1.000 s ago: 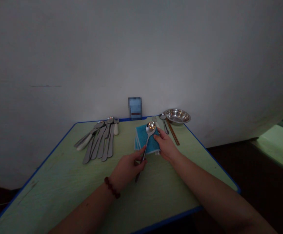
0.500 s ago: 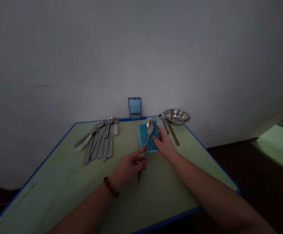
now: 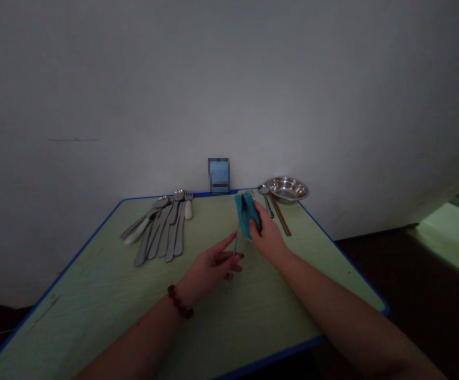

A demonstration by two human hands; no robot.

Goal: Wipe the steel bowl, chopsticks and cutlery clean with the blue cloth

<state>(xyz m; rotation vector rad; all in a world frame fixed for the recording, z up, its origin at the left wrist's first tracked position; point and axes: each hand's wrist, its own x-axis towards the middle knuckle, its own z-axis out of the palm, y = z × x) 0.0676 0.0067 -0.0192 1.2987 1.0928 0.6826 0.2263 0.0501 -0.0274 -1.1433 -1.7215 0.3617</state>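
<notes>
My left hand (image 3: pixel 213 262) pinches the thin handle of a metal spoon (image 3: pixel 235 244) at mid-table, a bead bracelet on its wrist. My right hand (image 3: pixel 268 235) grips a blue cloth (image 3: pixel 247 214) folded around the spoon's bowl, which is hidden inside it. Both hands hover just above the green table (image 3: pixel 95 295).
A row of several knives, spoons and forks (image 3: pixel 159 227) lies at the back left. At the back right stands a steel bowl (image 3: pixel 288 189) with a spoon (image 3: pixel 266 196) and brown chopsticks (image 3: pixel 280 213) beside it. A small blurred card (image 3: pixel 218 176) leans on the wall.
The blue cloth, flat under the spoon a second ago, is now wrapped round the spoon's bowl by my right hand. My left hand shifted slightly along the handle.
</notes>
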